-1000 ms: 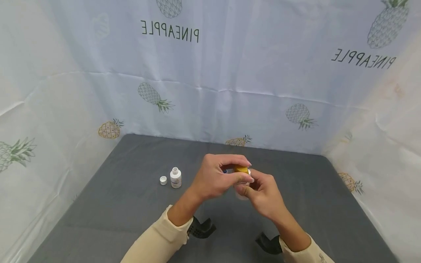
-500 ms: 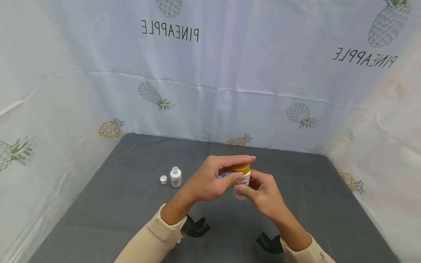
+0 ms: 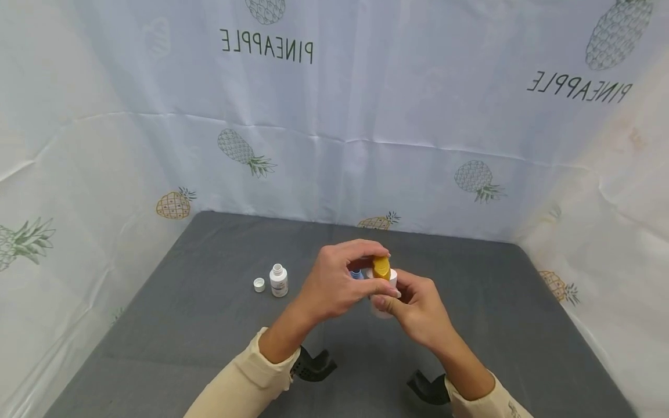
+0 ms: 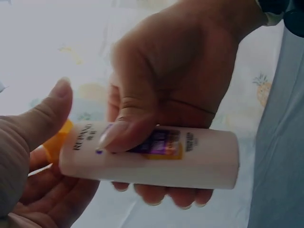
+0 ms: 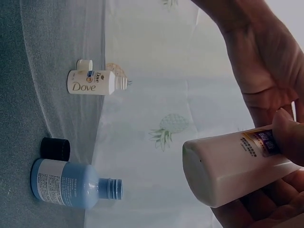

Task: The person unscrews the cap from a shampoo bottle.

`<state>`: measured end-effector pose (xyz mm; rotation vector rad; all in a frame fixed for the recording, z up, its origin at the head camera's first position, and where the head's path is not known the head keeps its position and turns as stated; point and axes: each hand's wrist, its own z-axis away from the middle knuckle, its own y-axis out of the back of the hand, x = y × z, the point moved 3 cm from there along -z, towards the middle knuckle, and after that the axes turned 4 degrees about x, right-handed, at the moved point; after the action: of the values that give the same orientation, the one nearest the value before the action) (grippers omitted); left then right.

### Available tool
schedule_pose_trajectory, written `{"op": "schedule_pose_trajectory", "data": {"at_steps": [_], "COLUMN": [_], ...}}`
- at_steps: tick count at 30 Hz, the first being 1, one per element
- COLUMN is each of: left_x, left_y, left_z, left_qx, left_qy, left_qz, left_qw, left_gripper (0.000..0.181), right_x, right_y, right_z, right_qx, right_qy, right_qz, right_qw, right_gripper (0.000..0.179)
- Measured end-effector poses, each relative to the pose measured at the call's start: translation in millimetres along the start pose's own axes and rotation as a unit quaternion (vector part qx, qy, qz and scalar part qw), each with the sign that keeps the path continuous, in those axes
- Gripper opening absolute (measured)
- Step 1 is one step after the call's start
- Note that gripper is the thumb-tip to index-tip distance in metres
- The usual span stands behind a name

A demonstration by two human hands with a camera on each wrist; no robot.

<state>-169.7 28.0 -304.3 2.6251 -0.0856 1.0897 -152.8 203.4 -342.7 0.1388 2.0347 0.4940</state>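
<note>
My right hand (image 3: pixel 418 305) grips a white shampoo bottle (image 4: pixel 209 156) with a purple and gold label, held up off the table. At its top, my left hand (image 3: pixel 340 281) pinches the yellow cap (image 3: pixel 381 267) between thumb and fingers. The cap looks tilted, with the white top of the bottle showing beside it; whether it is fully apart from the neck I cannot tell. Behind the left hand, a blue bottle (image 5: pixel 71 184) stands uncapped on the table, mostly hidden in the head view.
A small white Dove bottle (image 3: pixel 279 281) stands uncapped at the left, its white cap (image 3: pixel 259 285) lying beside it. Next to the blue bottle sits a black cap (image 5: pixel 55 148). The grey table (image 3: pixel 172 325) is bounded by pineapple-print curtains (image 3: pixel 334 104) behind and at both sides.
The left hand lifted its fingers flat over the yellow cap, then took hold of it again. The cap has gone from upright to tilted. The right hand stays nearly still with the bottle.
</note>
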Motion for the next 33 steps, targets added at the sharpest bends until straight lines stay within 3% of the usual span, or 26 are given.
{"op": "schedule_pose_trajectory", "data": {"at_steps": [5,11,14,16,23,27,31,33], "left_x": [-3.4,-9.7,-12.4,-13.7,-15.2,-15.1,-15.8,-16.6], "left_y": [-3.0,3.3,7.6,8.9,2.3,-5.1,-7.6,-5.5], "left_z": [1.3,0.8,0.4,0.3,3.6,4.4,5.7,5.9], "left_qx": [0.003,-0.063,-0.082,-0.077,-0.004,0.008,-0.032,-0.071], "left_qy": [0.009,-0.002,-0.017,-0.026,-0.023,-0.023,-0.013,-0.012], "left_qz": [0.034,0.136,0.15,0.14,0.112,0.113,0.154,0.202], "left_qw": [0.9994,0.9887,0.9852,0.9869,0.9934,0.9933,0.9875,0.9768], "left_gripper": [0.046,0.045,0.039,0.033,0.027,0.029,0.039,0.044], "right_x": [-1,-1,-1,-1,0,1,0,0], "right_y": [-1,-3,-4,-4,-7,-7,-7,-7], "right_z": [0.5,0.4,0.0,-0.1,1.1,1.6,1.4,1.3], "right_qx": [-0.001,-0.015,-0.02,-0.023,-0.016,-0.003,-0.003,-0.011], "right_qy": [0.005,0.015,0.014,0.014,0.02,0.024,0.02,0.014], "right_qz": [0.005,-0.025,-0.034,-0.037,-0.034,-0.013,-0.013,-0.025], "right_qw": [1.0,0.9995,0.9991,0.9989,0.9991,0.9996,0.9997,0.9995], "right_gripper": [0.019,0.019,0.022,0.022,0.02,0.014,0.013,0.014]}}
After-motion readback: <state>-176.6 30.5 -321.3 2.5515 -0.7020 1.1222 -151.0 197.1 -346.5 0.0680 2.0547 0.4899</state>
